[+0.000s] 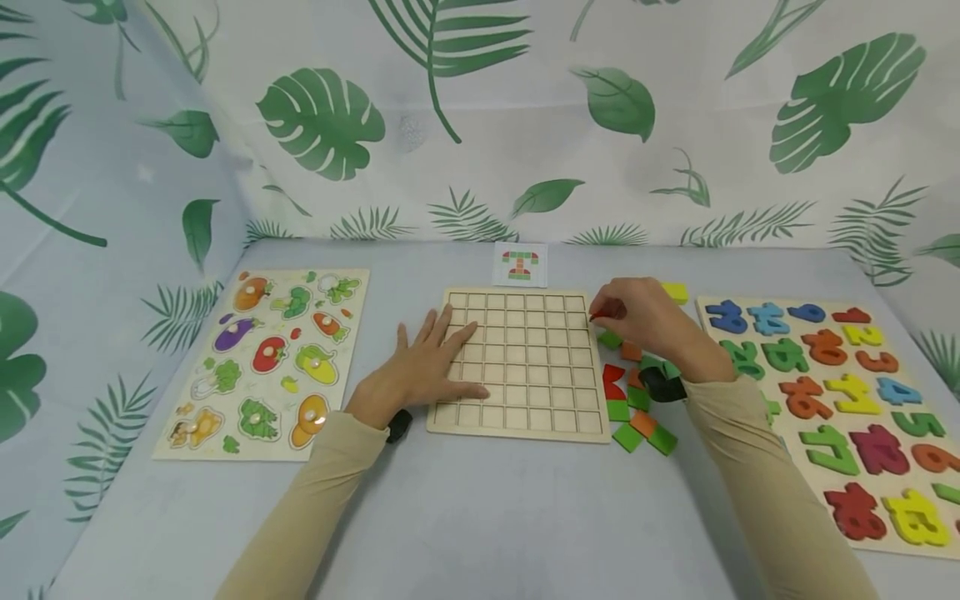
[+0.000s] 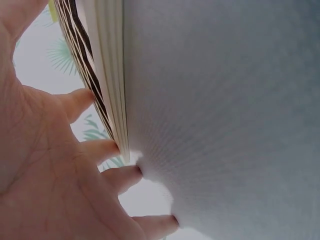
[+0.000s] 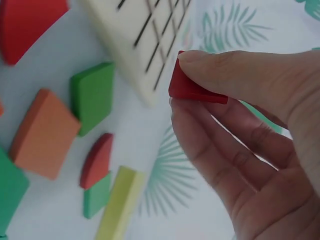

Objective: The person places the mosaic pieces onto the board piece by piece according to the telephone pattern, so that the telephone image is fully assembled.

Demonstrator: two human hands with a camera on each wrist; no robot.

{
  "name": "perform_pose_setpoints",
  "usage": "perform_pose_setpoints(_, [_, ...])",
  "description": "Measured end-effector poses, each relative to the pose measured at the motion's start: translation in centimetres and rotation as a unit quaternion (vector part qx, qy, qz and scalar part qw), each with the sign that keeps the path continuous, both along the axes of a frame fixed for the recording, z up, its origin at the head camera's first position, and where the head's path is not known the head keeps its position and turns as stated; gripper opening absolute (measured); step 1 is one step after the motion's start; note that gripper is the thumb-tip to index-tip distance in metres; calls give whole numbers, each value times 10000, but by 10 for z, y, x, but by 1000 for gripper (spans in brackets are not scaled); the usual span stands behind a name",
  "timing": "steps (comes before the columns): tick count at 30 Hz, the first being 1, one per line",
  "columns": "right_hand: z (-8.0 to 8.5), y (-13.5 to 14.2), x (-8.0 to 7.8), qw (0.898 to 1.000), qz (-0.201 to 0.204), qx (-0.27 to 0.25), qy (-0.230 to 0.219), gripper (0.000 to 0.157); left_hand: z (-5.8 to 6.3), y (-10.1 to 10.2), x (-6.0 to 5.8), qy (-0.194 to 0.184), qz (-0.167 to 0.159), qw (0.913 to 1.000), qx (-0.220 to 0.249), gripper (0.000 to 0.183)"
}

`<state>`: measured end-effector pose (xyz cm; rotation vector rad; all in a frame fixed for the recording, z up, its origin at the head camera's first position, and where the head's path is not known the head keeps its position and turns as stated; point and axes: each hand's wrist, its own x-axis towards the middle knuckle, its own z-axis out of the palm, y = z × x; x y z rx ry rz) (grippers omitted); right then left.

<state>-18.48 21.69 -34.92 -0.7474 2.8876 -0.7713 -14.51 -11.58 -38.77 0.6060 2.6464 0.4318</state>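
Note:
A wooden grid board [image 1: 517,362] lies on the table, its square cells bare. My left hand [image 1: 422,367] rests spread over the board's left edge, thumb and fingertips on its surface. In the left wrist view some of its fingers reach past the board's rim [image 2: 122,75]. Near the board's upper right corner, my right hand [image 1: 647,317] pinches a small red block [image 3: 192,87] between thumb and fingers. Loose green, orange and red blocks [image 1: 628,408] lie right of the board, partly below this hand. A yellow block [image 1: 675,292] sits behind it.
A small pattern card [image 1: 520,264] stands behind the board. To the left lies a vegetable puzzle board [image 1: 281,437], to the right a number puzzle board [image 1: 813,400] with coloured numerals. A leaf-printed cloth [image 1: 480,150] encloses the back and sides.

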Motion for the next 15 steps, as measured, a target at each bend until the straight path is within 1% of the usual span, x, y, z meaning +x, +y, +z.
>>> perform_pose_setpoints(6, [8,-7,3,9986,385,-158,322,19,-1,1,-2,-89,59,9999,-37,104])
perform_pose_setpoints(8, [10,-10,3,9977,495,-263,382,20,-1,1,-3,-137,67,9999,-57,104])
perform_pose_setpoints(11, [11,-13,3,9962,647,-380,431,18,0,1,-3,-203,84,9997,-62,104])
perform_pose_setpoints(15, [11,-16,3,9962,672,-489,257,13,1,1,-2,-245,80,9996,-61,105])
